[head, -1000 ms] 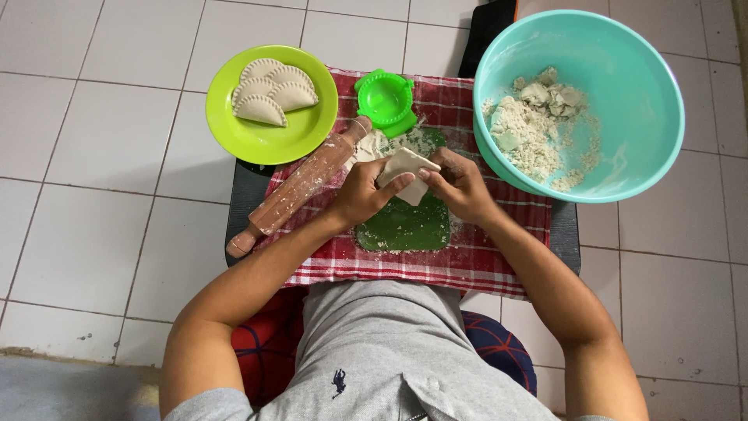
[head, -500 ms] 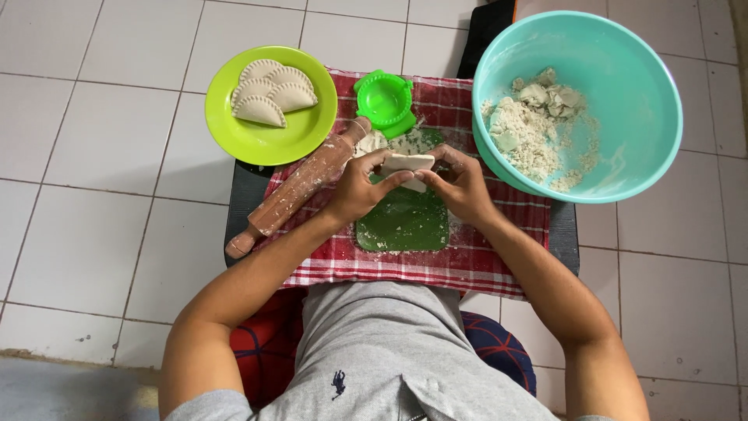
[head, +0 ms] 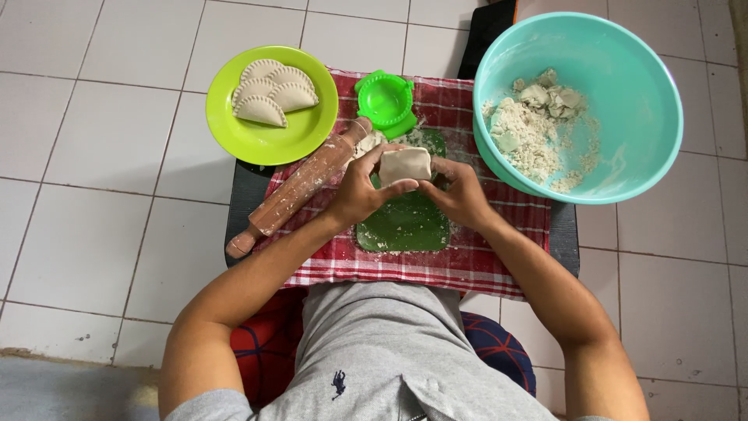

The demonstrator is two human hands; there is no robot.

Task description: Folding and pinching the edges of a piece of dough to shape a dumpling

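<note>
Dough piece [head: 405, 164] now folded thicker than a second ago | left hand [head: 360, 189] and right hand [head: 460, 195] both grasp it above green mat [head: 405, 226] | I'd watch uneven pinching (could tear it).

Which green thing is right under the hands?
The dark green square mat, flour-dusted on the red checked cloth. The green plate and green dumpling press sit farther away.
</note>
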